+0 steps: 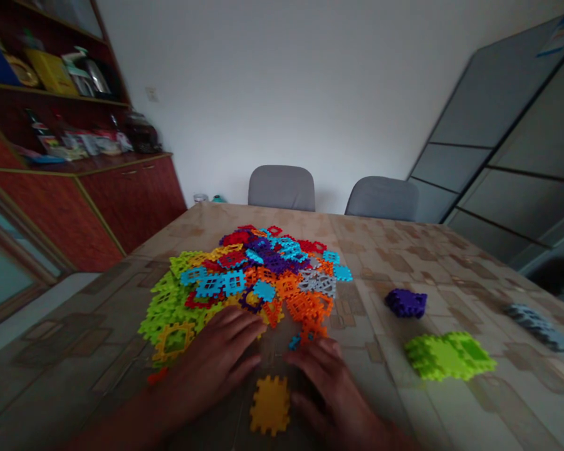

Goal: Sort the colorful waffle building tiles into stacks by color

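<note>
My left hand [230, 343] reaches over the front edge of a heap of colourful plastic interlocking building pieces [263, 269]. Its fingers are stretched out over some yellow pieces, with the thumb apart. My right hand [326, 379] is open beside the heap, fingertips next to orange pieces [313, 330] and a small blue one [294, 342]. I cannot make out whether those fingertips touch them. Between my hands a yellow square piece [271, 406] with notched edges lies flat on the table. Lime green pieces [162, 307] make up the heap's left side.
To the right on the patterned table [366, 351] sit a purple stack [407, 303], a lime green stack [449, 357] and a grey row of pieces [543, 329]. Two grey chairs [281, 186] stand at the far edge. A wooden cabinet [131, 194] is at the left.
</note>
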